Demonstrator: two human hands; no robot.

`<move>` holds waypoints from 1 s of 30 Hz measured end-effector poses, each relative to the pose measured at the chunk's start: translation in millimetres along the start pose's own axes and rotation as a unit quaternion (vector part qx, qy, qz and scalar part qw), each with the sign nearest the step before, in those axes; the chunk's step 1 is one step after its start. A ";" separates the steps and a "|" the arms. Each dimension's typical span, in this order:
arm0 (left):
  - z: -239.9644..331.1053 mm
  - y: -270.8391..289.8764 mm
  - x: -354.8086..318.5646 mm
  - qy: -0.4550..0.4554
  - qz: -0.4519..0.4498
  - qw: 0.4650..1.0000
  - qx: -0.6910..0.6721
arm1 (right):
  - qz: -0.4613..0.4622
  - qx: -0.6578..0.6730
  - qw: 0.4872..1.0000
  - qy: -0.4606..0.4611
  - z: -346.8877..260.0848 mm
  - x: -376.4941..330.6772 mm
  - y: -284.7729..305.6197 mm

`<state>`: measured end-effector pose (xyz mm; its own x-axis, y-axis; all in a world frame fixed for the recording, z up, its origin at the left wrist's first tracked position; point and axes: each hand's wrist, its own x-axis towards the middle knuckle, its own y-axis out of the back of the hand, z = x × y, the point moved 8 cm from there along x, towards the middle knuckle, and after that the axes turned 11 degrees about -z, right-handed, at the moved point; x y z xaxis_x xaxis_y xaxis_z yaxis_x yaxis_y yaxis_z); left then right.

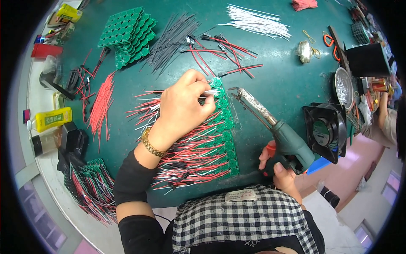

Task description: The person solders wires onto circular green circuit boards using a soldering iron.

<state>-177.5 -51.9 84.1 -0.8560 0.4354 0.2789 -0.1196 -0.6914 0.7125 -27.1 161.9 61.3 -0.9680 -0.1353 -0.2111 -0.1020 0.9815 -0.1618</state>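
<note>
My left hand (184, 108) pinches a thin white wire (211, 92) and holds its end against the top of a row of small round green circuit boards (226, 127). Red, black and white wires (190, 154) fan out to the left from those boards. My right hand (281, 171) grips the green pistol handle of a soldering gun (287, 142). Its crusted metal tip (243, 96) points up-left, close to the board where the white wire is held. A gold bracelet sits on my left wrist.
Bare green boards (129, 36), black wires (171, 38), white wires (258, 21) and red wires (101, 106) lie on the green mat. A black fan (325, 131) stands to the right. Finished wired boards (91, 190) pile at lower left. Yellow bottles (53, 119) line the left edge.
</note>
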 end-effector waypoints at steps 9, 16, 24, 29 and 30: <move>0.4 -4.1 -1.7 0.058 -0.029 0.998 0.012 | -0.012 -0.008 1.000 -0.002 7.4 -2.4 -0.3; -3.0 -2.7 -2.5 0.042 -0.012 0.999 -0.021 | -0.063 -0.006 0.998 0.004 7.9 2.9 -5.7; -2.0 -3.2 -1.3 0.049 -0.009 0.999 -0.011 | -0.071 -0.008 0.997 -0.007 8.8 8.5 -12.9; -2.7 -4.5 -0.6 0.056 -0.009 0.998 -0.028 | -0.084 -0.019 0.996 -0.011 9.7 9.9 -14.1; -2.6 -4.7 -0.1 0.056 -0.009 0.998 -0.029 | -0.083 -0.020 0.996 -0.011 9.2 9.8 -14.1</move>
<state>-178.2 -50.1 79.1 -0.9037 0.3834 0.1904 -0.1619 -0.7178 0.6772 -33.1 145.5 52.7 -0.9316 -0.2994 -0.2062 -0.2704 0.9497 -0.1578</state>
